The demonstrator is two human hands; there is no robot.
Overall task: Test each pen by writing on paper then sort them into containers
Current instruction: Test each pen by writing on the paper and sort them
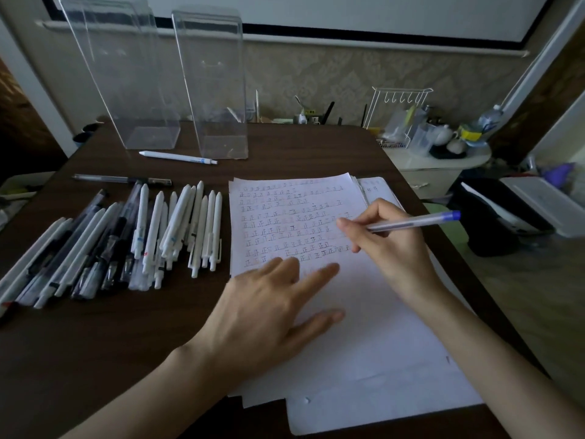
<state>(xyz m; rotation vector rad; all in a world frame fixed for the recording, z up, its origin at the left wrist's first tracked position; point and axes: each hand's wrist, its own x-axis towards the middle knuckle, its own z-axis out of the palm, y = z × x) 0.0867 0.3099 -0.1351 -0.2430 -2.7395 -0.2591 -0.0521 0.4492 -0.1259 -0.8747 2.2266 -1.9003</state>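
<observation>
Pen (414, 221) with blue end cap, pinched near its tip between thumb and fingers of right hand (389, 245), barrel running out of the grip toward 3 o'clock, tip end over the paper (364, 327); left hand (266, 308) flat, fingers spread, pressing the sheet at 7 o'clock from the grip.

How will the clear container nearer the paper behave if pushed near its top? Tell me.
The container stands tall on a small base, so it would probably tip rather than slide. It looks empty and thin-walled, so likely light. Smooth walls: maybe slippery.
</observation>
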